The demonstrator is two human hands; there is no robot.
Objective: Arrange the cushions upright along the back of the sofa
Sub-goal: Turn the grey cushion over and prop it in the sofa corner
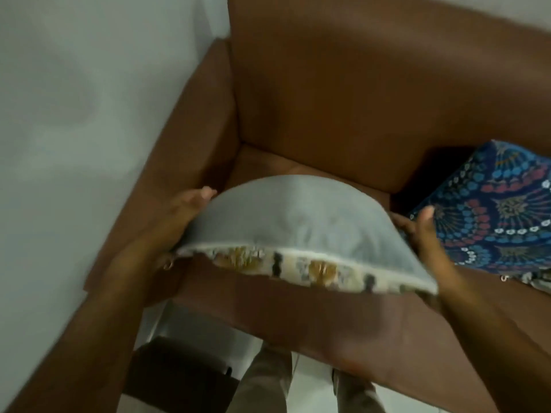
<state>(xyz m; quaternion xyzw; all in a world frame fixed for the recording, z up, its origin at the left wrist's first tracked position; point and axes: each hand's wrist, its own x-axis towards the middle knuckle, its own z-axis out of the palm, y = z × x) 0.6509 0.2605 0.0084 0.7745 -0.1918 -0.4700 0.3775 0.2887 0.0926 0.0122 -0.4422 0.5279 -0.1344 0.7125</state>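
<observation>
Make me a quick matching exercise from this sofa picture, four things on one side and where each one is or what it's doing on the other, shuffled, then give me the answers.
Things:
1. grey cushion
2. blue patterned cushion
3. left hand
4. sofa backrest

Descriptions:
A. lying on the seat at the right
B. bare, no cushion against it in view
C. held up over the seat between both hands
D. pressed to the cushion's edge near the armrest

Pairs: 1-C, 2-A, 3-D, 4-B

A home living room: a brown leather sofa (343, 84) sits against a plain pale wall (89, 84), with patterned cushions (492, 210) on its seat.
</observation>
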